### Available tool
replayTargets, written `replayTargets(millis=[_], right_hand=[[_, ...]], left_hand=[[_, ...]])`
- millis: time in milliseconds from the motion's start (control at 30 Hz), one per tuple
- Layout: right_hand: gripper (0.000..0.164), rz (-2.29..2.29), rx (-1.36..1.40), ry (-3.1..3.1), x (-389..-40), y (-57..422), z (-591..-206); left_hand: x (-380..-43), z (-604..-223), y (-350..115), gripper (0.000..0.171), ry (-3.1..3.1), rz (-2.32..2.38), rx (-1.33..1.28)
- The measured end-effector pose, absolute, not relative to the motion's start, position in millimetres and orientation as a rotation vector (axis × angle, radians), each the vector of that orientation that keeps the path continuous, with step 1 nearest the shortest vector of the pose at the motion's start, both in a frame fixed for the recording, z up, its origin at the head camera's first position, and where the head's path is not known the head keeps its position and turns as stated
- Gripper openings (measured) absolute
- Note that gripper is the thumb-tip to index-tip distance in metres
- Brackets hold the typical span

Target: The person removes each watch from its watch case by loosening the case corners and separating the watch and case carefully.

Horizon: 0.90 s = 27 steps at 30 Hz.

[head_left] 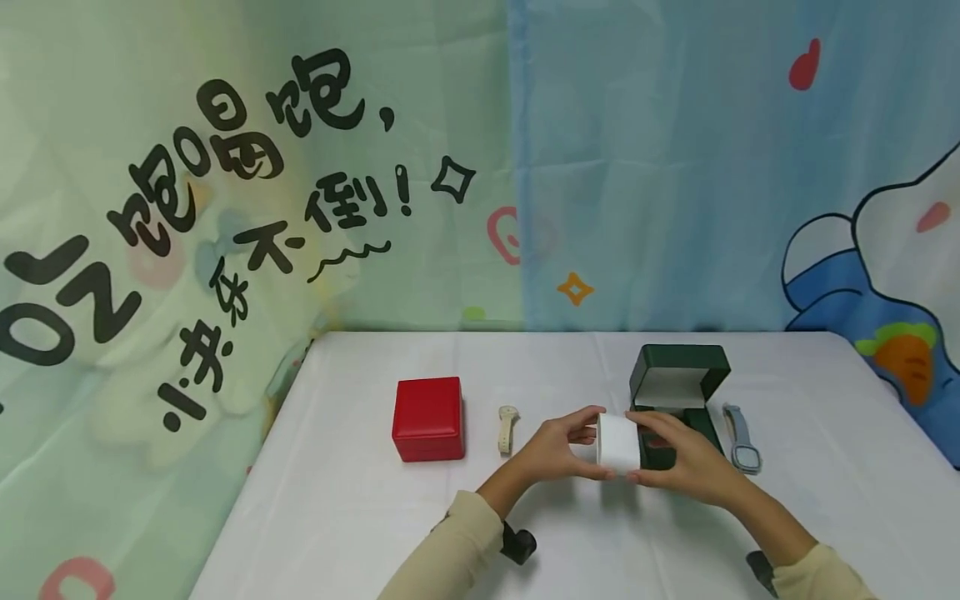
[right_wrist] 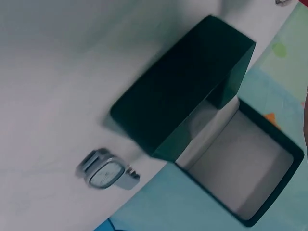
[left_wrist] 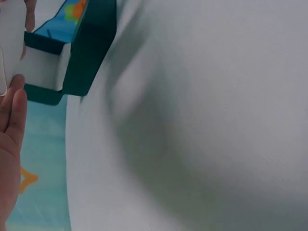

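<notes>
A white rounded block (head_left: 618, 444) is held up between both hands in the head view, in front of the opened green box. My left hand (head_left: 564, 447) pinches its left side, fingers over the top edge and thumb below. From the right, my right hand (head_left: 686, 458) grips it the same way and covers part of the green watch box (head_left: 681, 365). The box's lid stands up, with a pale lining. In the left wrist view the white block (left_wrist: 10, 43) is cut off by the frame, beside my left hand's fingers (left_wrist: 17, 113).
A watch with a grey-blue strap (head_left: 742, 442) lies right of the green box, and a cream-strapped watch (head_left: 507, 429) lies left of the hands. Farther left sits a closed red box (head_left: 428, 419). All are on a white-covered table (head_left: 360, 525) backed by printed curtains (head_left: 637, 167).
</notes>
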State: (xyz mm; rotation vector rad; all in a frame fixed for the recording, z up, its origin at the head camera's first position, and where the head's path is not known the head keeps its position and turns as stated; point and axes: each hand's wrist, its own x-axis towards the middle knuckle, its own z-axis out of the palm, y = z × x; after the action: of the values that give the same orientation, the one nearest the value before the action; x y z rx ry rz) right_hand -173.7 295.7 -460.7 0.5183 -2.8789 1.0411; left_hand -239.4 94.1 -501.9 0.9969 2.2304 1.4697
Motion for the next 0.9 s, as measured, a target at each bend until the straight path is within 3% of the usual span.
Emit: replayTargets(millis=[467, 900], right_hand=[[0.073, 1.055, 0.473, -2.904, -181, 350, -463], [0.079, 0.976, 0.299, -3.090, -190, 382, -476]], left_hand=[[-246, -510, 161, 0.079, 2.336, 1.367, 1.002], [-247, -517, 198, 0.082, 2.797, 0.721, 1.094]])
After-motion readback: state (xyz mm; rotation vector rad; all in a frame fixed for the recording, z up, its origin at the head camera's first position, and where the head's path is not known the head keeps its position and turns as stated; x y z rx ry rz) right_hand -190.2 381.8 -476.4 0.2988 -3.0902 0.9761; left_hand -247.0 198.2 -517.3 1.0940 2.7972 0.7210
